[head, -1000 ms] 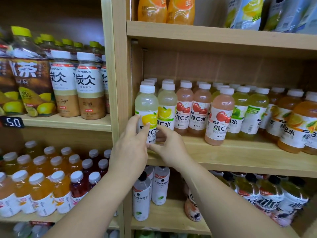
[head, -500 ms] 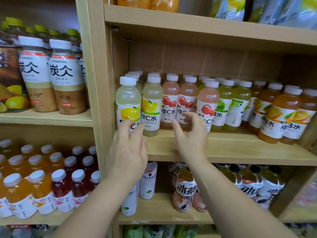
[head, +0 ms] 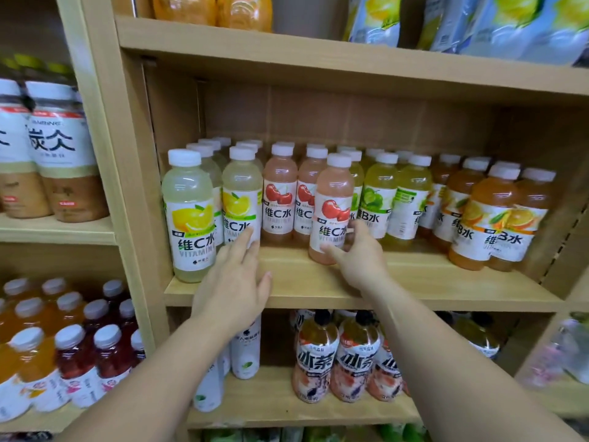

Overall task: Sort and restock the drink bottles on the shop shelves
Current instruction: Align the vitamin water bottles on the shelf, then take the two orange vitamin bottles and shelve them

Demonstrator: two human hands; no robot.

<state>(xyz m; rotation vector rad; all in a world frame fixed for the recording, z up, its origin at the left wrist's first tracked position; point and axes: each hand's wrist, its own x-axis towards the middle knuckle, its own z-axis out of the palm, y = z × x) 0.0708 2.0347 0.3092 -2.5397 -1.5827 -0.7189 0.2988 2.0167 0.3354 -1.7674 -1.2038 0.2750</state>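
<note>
The step in hand looks like facing up the vitamin-water row on the middle shelf (head: 414, 282). The right grip (head: 358, 255) is grasping the cherry bottle (head: 333, 205) low on its label, thumb across the front and fingers curled round its right side. That bottle stands upright on the board, forward of the other pink bottles (head: 279, 193) just left of it and partly in front of the lime bottles (head: 381, 199) right of it, so it appears out of line. The left grip (head: 232, 282) is released, fingers straight, reaching well left of the cherry bottle toward the second lemon bottle (head: 240, 199); whether a fingertip touches its label I cannot tell. The next move probably calls for sliding the cherry bottle left and back into its own colour's column, kept upright, since its neighbours stand close enough to be knocked over. A front lemon bottle (head: 191, 218) stands further left of the cherry bottle, beside the wooden upright (head: 127, 186), and the orange bottles (head: 490, 224) stand far to its right. The shelving is pale wood with a smooth board. Below the cherry bottle sit tea bottles (head: 318, 355); above it are pouches (head: 478, 23). Beyond the upright, left of it, are brown milk-tea bottles (head: 63, 161), with red and orange drinks (head: 76, 362) lower down.
</note>
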